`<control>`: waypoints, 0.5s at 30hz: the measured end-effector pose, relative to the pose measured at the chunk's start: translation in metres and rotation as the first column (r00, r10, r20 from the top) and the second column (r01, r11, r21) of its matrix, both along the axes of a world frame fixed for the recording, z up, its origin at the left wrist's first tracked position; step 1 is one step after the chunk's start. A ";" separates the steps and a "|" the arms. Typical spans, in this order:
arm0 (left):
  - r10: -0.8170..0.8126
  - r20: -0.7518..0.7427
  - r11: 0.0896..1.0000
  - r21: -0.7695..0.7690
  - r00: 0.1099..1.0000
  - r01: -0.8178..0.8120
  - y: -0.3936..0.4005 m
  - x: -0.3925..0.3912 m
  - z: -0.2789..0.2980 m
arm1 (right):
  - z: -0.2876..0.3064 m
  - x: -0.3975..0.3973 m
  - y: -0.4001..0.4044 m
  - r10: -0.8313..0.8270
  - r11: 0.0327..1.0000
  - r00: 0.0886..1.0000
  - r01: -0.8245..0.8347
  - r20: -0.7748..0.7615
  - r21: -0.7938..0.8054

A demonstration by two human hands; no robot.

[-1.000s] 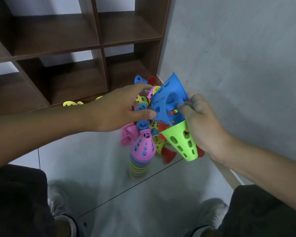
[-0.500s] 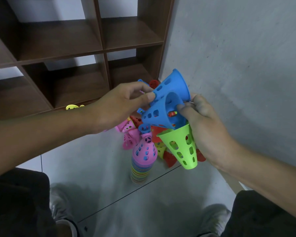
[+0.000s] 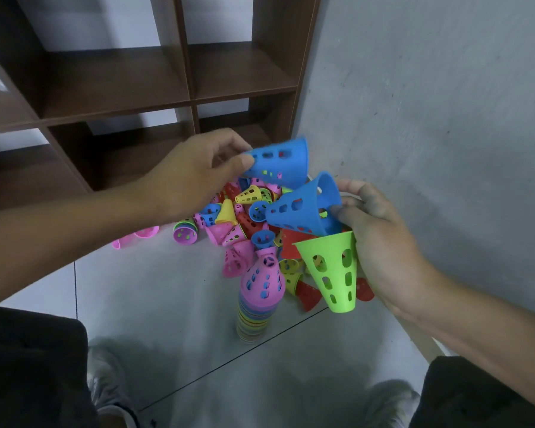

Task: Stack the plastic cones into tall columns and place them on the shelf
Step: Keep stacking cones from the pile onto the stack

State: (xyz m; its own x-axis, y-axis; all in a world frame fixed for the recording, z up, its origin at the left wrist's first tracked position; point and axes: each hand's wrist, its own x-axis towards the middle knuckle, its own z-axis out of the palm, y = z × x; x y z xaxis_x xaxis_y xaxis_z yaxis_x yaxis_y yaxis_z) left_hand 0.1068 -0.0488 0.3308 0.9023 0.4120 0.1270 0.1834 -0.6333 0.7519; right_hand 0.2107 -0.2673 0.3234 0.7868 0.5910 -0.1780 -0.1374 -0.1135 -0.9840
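Blue cone (image 3: 278, 163) pinched by raised left hand (image 3: 189, 174).

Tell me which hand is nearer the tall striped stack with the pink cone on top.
Right. The right hand, holding a green cone and a blue cone, sits just right of the stack. The left hand, holding another blue cone, is higher and farther back.

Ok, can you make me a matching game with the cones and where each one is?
Things:
1. green cone
2. upper blue cone
3. pink-topped column
4. yellow cone

Places:
A. standing on the floor
B. pinched by the left hand
C. lying in the loose pile
D. held in the right hand, wide end up

Pairs: 1-D, 2-B, 3-A, 4-C
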 end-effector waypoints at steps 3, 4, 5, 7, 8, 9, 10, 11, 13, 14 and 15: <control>-0.024 -0.073 0.993 0.118 0.997 0.033 0.006 -0.001 -0.004 | -0.003 0.004 -0.003 -0.023 0.999 1.000 0.023 -0.010 -0.035; -0.014 -0.087 0.990 0.137 0.996 0.026 0.007 -0.001 -0.005 | -0.003 0.005 -0.004 -0.029 0.999 0.999 0.028 -0.023 -0.044; -0.005 -0.104 0.985 0.173 0.995 0.023 0.008 0.000 -0.005 | -0.004 0.007 -0.005 -0.035 0.998 0.999 0.033 -0.040 -0.054; -0.011 -0.139 0.963 0.267 0.990 0.048 0.010 0.002 -0.006 | -0.004 0.009 -0.007 -0.050 0.997 0.996 0.045 -0.074 -0.062; -0.030 -0.163 0.946 0.313 0.986 0.080 0.009 0.003 -0.005 | -0.004 0.010 -0.008 -0.055 0.997 0.995 0.050 -0.080 -0.057; -0.052 -0.189 0.930 0.348 0.981 0.116 0.008 0.002 -0.005 | -0.004 0.011 -0.008 -0.058 0.997 0.995 0.054 -0.077 -0.052; -0.074 -0.212 0.917 0.369 0.974 0.150 0.006 0.002 -0.005 | -0.004 0.012 -0.009 -0.063 0.997 0.996 0.059 -0.070 -0.053; -0.096 -0.235 0.904 0.386 0.967 0.183 0.004 0.001 -0.005 | -0.004 0.013 -0.009 -0.068 0.996 0.996 0.064 -0.063 -0.055; -0.142 -0.283 0.870 0.421 0.948 0.256 -0.002 0.000 -0.006 | -0.003 0.015 -0.010 -0.074 0.996 0.996 0.071 -0.057 -0.057; -0.166 -0.304 0.853 0.433 0.938 0.292 -0.005 0.000 -0.008 | -0.003 0.015 -0.010 -0.075 0.996 0.995 0.072 -0.058 -0.056; -0.188 -0.325 0.838 0.440 0.927 0.324 -0.008 -0.001 -0.009 | -0.002 0.015 -0.010 -0.075 0.996 0.995 0.072 -0.063 -0.053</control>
